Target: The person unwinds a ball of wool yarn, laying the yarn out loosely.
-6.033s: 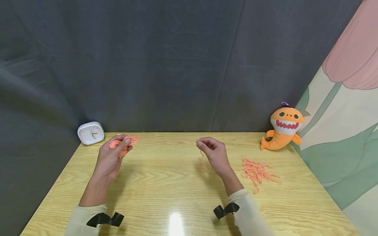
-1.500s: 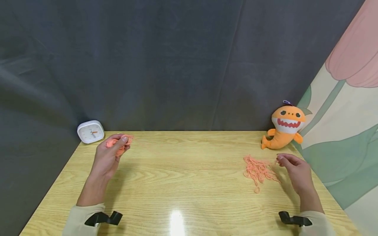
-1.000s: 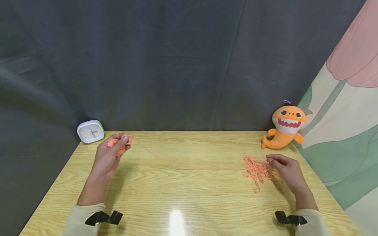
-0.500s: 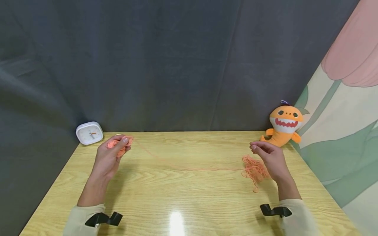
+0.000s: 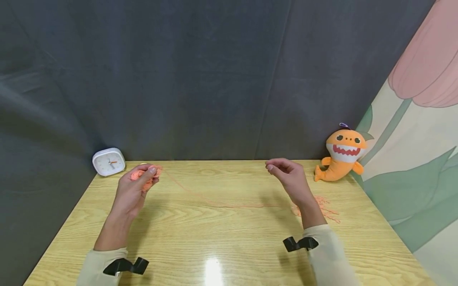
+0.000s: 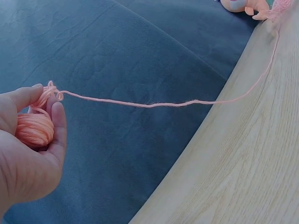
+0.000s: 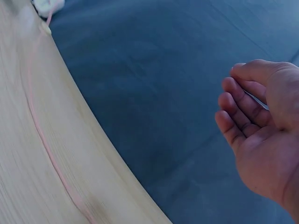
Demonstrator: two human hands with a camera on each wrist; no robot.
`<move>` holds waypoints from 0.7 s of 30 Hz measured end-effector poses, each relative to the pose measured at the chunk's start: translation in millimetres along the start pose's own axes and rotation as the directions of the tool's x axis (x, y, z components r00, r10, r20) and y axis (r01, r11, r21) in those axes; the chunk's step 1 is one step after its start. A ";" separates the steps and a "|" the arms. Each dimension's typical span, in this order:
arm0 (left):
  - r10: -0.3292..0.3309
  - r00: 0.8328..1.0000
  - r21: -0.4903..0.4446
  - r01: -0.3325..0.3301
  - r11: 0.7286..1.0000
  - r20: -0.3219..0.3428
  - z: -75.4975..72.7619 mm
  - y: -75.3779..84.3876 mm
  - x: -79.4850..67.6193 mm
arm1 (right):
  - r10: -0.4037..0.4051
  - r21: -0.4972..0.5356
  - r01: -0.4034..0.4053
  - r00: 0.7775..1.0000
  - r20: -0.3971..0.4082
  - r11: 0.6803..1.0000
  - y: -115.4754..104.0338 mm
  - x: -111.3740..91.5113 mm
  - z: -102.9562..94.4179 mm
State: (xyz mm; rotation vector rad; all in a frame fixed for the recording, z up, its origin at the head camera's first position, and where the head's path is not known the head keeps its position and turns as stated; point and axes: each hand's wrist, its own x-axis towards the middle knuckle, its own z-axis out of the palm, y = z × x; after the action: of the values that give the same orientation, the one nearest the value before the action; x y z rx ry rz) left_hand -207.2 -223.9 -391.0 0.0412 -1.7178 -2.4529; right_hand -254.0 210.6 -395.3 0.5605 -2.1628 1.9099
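My left hand (image 5: 129, 194) grips a small ball of peach-coloured yarn (image 6: 35, 130), the thumb pressing a few loose loops at its top. From these loops a single strand (image 6: 149, 105) leaves the hand, sags to the table and runs right to a loose tangle of the same yarn (image 5: 323, 206). My right forearm partly hides that tangle in the head view. Above the table, right of the middle, is my right hand (image 5: 291, 178). In the right wrist view its fingers (image 7: 231, 128) are loosely bent, with nothing between them and the thumb.
A white clock (image 5: 109, 162) stands at the back left corner of the wooden table (image 5: 179, 246). An orange shark plush (image 5: 343, 155) sits at the back right. Dark cloth (image 5: 193, 79) hangs behind the table, and a flower-patterned surface (image 5: 411, 159) borders its right side.
Six seconds ago my right hand pinched the strand, drawn taut. Later it was at the tangle's right side; since then it has risen and moved left, the strand now slack. My left hand has stayed put.
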 end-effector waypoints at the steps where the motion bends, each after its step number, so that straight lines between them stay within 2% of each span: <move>1: -0.002 1.000 0.005 0.002 1.000 -0.002 0.3 0.0 -0.2 | -0.004 0.008 0.004 1.000 0.008 1.000 -0.6 2.0 6.3; 13: -0.017 1.000 0.006 0.017 1.000 -0.005 0.2 -1.3 -0.2 | 0.019 0.018 -0.021 0.994 0.106 1.000 1.6 17.2 85.2; 21: -0.011 1.000 0.001 0.011 1.000 -0.001 0.3 -0.8 0.2 | 0.029 0.123 -0.047 0.989 0.145 0.991 5.9 18.4 135.3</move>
State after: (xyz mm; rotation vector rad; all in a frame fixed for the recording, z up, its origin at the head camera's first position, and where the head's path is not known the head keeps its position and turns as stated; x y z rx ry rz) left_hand -207.5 -223.3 -391.7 0.0520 -1.7233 -2.4595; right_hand -259.9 75.2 -412.9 0.7037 -2.1628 2.0980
